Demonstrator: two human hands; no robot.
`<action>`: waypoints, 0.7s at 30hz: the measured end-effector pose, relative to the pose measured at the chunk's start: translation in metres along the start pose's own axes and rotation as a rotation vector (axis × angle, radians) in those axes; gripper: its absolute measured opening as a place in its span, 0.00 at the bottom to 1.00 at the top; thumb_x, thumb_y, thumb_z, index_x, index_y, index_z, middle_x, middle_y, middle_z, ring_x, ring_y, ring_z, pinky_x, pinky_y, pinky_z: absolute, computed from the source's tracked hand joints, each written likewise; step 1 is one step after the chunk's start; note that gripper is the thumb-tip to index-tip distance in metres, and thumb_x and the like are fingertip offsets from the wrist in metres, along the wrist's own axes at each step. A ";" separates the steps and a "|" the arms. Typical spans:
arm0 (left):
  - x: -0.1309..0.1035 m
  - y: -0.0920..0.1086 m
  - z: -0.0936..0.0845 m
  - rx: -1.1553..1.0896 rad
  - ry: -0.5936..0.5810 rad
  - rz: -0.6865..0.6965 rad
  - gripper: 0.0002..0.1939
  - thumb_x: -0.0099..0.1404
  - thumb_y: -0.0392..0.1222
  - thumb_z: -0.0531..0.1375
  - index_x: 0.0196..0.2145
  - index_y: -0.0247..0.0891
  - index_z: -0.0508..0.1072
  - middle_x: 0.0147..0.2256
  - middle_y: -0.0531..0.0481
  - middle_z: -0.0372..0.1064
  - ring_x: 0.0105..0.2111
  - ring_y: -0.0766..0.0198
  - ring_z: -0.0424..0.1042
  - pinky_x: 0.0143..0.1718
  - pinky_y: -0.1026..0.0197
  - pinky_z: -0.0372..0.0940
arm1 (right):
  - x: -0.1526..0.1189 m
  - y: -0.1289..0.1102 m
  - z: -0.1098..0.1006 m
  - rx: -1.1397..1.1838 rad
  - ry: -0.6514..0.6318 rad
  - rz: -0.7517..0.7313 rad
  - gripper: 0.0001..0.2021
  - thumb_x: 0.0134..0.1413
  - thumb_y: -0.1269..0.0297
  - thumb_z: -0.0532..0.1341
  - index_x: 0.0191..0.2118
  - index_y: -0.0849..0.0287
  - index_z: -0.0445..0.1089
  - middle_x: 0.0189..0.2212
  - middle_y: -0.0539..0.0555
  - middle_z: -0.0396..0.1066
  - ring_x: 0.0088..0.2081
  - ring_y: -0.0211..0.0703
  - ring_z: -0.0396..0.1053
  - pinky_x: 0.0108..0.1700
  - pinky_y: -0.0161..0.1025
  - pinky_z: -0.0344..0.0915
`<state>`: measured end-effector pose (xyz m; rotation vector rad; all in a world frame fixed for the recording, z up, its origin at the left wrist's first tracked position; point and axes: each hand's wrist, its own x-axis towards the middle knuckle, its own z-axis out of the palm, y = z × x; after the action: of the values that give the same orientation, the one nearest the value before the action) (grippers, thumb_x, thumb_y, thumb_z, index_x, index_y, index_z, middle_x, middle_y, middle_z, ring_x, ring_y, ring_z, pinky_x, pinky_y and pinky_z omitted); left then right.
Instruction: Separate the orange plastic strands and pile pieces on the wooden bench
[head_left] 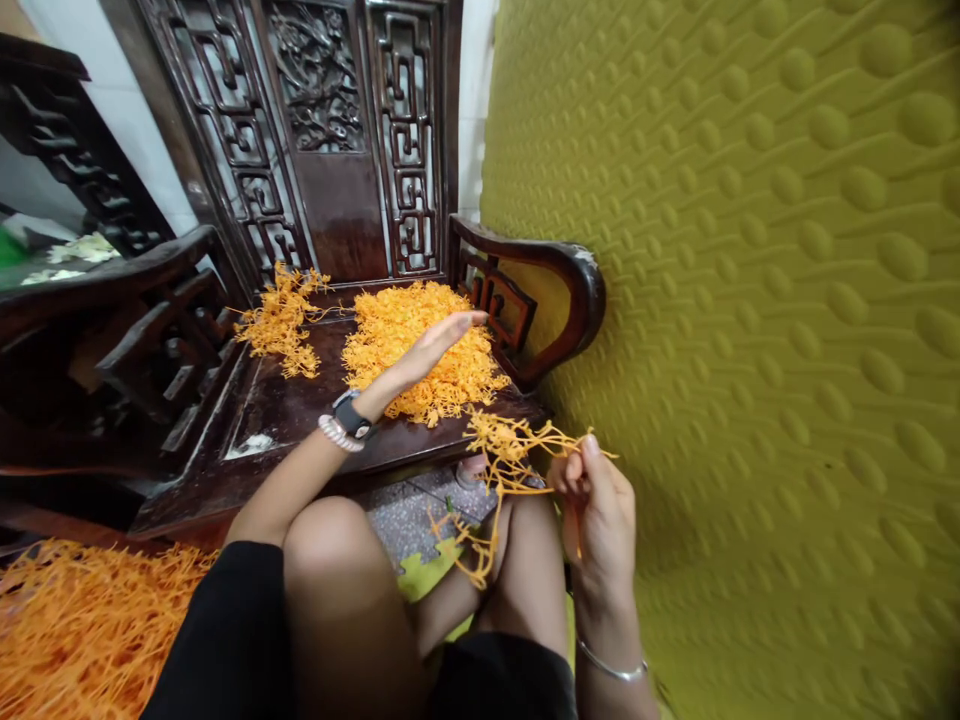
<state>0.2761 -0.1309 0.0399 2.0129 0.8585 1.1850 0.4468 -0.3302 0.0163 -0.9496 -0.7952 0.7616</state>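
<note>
My left hand [435, 350] is stretched out flat, fingers straight, over the front of a large pile of orange knotted strings [420, 310] on the dark wooden chair seat [300, 410]. Nothing shows in it. My right hand [592, 480] is closed in a pinch on a tangle of orange strings [502, 440], which spreads left from the fingertips and hangs down in front of my knees. A smaller orange bunch [281, 325] lies at the seat's back left.
Loose orange strings [90, 630] fill the lower left beside my leg. The chair's curved right armrest [585, 290] stands against a yellow-green embossed wall covering [750, 300]. A carved backrest [337, 200] rises behind the seat, with another armrest [165, 270] at left.
</note>
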 end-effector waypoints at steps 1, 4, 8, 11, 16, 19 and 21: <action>-0.009 0.014 0.004 -0.209 -0.160 0.039 0.30 0.68 0.64 0.44 0.55 0.42 0.66 0.60 0.42 0.60 0.61 0.53 0.57 0.63 0.45 0.48 | -0.001 0.000 0.002 -0.003 -0.027 0.025 0.24 0.52 0.49 0.64 0.16 0.59 0.59 0.16 0.44 0.47 0.19 0.31 0.45 0.23 0.34 0.45; -0.041 0.050 0.017 -0.609 -0.620 0.018 0.37 0.61 0.69 0.53 0.57 0.39 0.64 0.54 0.39 0.67 0.53 0.52 0.68 0.56 0.49 0.59 | -0.003 0.001 0.002 -0.041 -0.125 0.119 0.20 0.54 0.48 0.62 0.22 0.60 0.68 0.15 0.43 0.46 0.18 0.30 0.41 0.21 0.34 0.40; -0.071 0.069 0.025 -0.503 -0.730 -0.169 0.24 0.59 0.51 0.64 0.49 0.36 0.72 0.45 0.42 0.73 0.39 0.60 0.72 0.44 0.56 0.66 | -0.004 -0.002 -0.007 -0.067 -0.316 0.213 0.18 0.55 0.49 0.61 0.28 0.60 0.72 0.14 0.41 0.42 0.17 0.29 0.37 0.20 0.33 0.37; -0.079 0.068 0.019 -0.309 -0.650 -0.146 0.14 0.61 0.47 0.63 0.40 0.33 0.76 0.38 0.45 0.74 0.35 0.64 0.71 0.39 0.61 0.65 | -0.001 -0.007 -0.020 -0.166 -0.459 0.259 0.18 0.56 0.49 0.61 0.28 0.61 0.73 0.14 0.42 0.42 0.17 0.29 0.39 0.20 0.34 0.36; -0.089 0.073 0.000 -0.171 -0.677 -0.142 0.15 0.63 0.49 0.60 0.36 0.32 0.77 0.28 0.50 0.72 0.26 0.69 0.65 0.29 0.66 0.61 | 0.006 -0.007 -0.036 -0.301 -0.596 0.287 0.14 0.56 0.52 0.62 0.34 0.59 0.74 0.17 0.45 0.58 0.16 0.29 0.46 0.19 0.32 0.44; -0.097 0.078 -0.005 -0.162 -0.630 -0.175 0.17 0.66 0.50 0.57 0.36 0.32 0.76 0.28 0.50 0.71 0.25 0.70 0.65 0.27 0.67 0.60 | 0.009 0.000 -0.034 -0.305 -0.493 0.124 0.10 0.58 0.57 0.62 0.44 0.53 0.72 0.37 0.51 0.73 0.28 0.35 0.67 0.33 0.35 0.65; -0.102 0.081 -0.005 -0.133 -0.594 -0.168 0.19 0.67 0.52 0.55 0.35 0.32 0.75 0.26 0.51 0.70 0.24 0.70 0.66 0.27 0.67 0.60 | 0.009 0.003 -0.028 -0.379 -0.428 -0.049 0.11 0.58 0.59 0.62 0.45 0.52 0.71 0.50 0.54 0.70 0.47 0.43 0.70 0.53 0.42 0.64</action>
<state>0.2503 -0.2571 0.0564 1.9748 0.6094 0.4860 0.4738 -0.3324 0.0055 -1.1127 -1.3679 0.7977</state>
